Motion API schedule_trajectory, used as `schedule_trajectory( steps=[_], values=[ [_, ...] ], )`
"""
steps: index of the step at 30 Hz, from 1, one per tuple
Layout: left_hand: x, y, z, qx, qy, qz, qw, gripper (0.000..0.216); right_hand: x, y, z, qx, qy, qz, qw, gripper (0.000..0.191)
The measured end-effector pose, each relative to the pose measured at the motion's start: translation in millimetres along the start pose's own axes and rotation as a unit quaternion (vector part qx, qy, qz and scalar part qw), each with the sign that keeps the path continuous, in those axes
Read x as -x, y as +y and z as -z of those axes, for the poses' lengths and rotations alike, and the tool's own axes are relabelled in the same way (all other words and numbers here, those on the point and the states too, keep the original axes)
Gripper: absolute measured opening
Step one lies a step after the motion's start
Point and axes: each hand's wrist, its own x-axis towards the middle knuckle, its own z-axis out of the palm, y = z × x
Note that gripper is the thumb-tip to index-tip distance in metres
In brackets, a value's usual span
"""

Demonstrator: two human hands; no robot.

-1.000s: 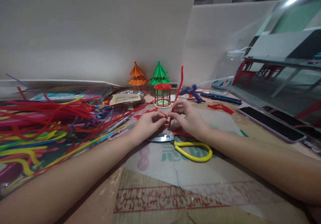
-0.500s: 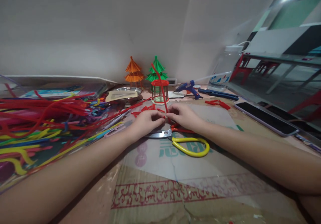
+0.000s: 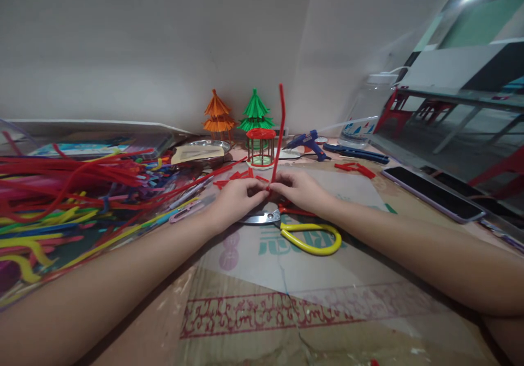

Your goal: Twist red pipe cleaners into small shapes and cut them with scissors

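Observation:
A red pipe cleaner (image 3: 280, 131) rises almost upright from between my hands. My right hand (image 3: 297, 190) pinches its lower end, thumb against fingers. My left hand (image 3: 243, 198) is closed at the same spot, its thumb and fingertips meeting at the lower end of the red stem. Just below my hands lie scissors (image 3: 311, 238) with a yellow and a red handle. Short cut red pieces (image 3: 237, 176) are scattered beyond my left hand. Behind the stem stands a small red-topped frame (image 3: 261, 146) with thin brown posts on a pale base.
Orange (image 3: 216, 116) and green (image 3: 255, 112) pagoda-like models stand by the wall. A blue glue gun (image 3: 307, 142), a utility knife (image 3: 356, 153), a clear bottle (image 3: 364, 114) and a phone (image 3: 433, 194) are at right. Colourful pipe cleaners (image 3: 61, 191) pile up at left.
The red pipe cleaner has swung from leaning left to nearly upright, tipped slightly right. Both hands stay close together in almost the same place.

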Motion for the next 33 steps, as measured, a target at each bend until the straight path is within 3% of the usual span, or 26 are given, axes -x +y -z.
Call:
schedule_trajectory(
  steps=[5, 13, 18, 20, 25, 33],
  values=[
    [-1.0, -2.7, 1.0, 0.087, -0.011, 0.039, 0.995, 0.023, 0.1, 2.1, -1.0, -0.087, -0.008, -0.012, 0.996, 0.011],
    [-2.4, -3.6, 1.6, 0.109, -0.021, 0.053, 0.992, 0.023, -0.5, 2.8, -1.2, -0.079, 0.002, 0.022, 0.997, 0.009],
    [-1.3, -0.6, -0.6, 0.111, -0.033, 0.028, 0.993, 0.021, -2.6, 0.8, 2.7, -0.147, -0.019, -0.044, 0.988, 0.013],
    [-0.2, 1.6, -0.8, 0.080, -0.036, -0.001, 0.996, 0.019, -3.1, 0.9, 4.8, -0.184, -0.014, -0.073, 0.980, 0.016],
    [3.3, 8.6, 2.8, -0.114, 0.008, -0.087, 0.990, 0.014, 0.1, -0.5, 6.3, -0.235, -0.028, -0.089, 0.968, 0.023],
    [4.5, 7.3, 4.3, -0.131, 0.018, -0.118, 0.984, 0.019, 3.8, -3.9, 4.1, -0.240, -0.033, -0.086, 0.966, 0.024]
  ],
)
